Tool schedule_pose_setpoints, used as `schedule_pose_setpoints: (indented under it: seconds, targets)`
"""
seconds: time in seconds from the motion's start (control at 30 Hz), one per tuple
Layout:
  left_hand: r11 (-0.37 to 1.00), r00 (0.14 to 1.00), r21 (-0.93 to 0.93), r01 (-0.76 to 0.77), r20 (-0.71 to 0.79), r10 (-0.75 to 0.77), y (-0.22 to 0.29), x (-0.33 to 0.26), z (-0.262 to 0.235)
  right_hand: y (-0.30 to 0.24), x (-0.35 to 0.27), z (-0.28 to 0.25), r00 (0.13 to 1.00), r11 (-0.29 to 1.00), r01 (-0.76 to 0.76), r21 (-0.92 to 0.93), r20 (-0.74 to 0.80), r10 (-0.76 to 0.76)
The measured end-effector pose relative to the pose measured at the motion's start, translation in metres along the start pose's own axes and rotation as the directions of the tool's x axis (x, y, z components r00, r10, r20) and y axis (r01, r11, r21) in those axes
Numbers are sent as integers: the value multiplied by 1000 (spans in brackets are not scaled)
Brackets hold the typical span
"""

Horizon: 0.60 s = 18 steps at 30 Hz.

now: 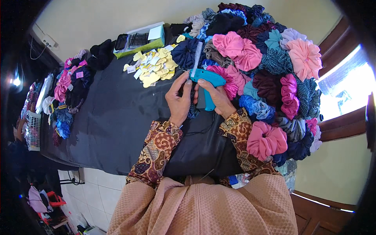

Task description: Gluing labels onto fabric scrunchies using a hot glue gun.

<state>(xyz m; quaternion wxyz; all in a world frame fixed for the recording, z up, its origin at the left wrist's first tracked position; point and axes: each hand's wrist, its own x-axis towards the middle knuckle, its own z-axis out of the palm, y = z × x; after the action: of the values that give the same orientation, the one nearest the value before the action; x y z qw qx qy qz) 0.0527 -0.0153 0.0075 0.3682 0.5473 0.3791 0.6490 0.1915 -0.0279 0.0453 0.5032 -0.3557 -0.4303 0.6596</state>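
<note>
My right hand is wrapped round the handle of a teal tagging gun, its thumb on the gun's body. A strip of clear plastic tag fasteners stands up from the gun's front end. My left hand is closed at that front end, the thumb close against the gun. Between my hands dark, dotted fabric shows, apparently a scrunchie held in the left fingers; most of it is hidden. Just beyond the gun lies a navy scrunchie.
Scrunchies in many colours form a large heap at the right. Yellow and white paper tags are piled left of the gun, before a green-and-white box. More scrunchies lie at the far left, by a white basket. Black cloth covers the table.
</note>
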Motion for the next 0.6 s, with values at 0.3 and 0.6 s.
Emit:
schedule_pose_setpoints:
  seconds: [0.3,0.6]
  targets:
    - [993,995,-63,98,18,-97,7,3,0,3,0,1,999,999,30,-11,-23,-30]
    - [955,973,-190,228,68,-218,24,3,4,7,2,5,995,998,54,-24,-79,-55]
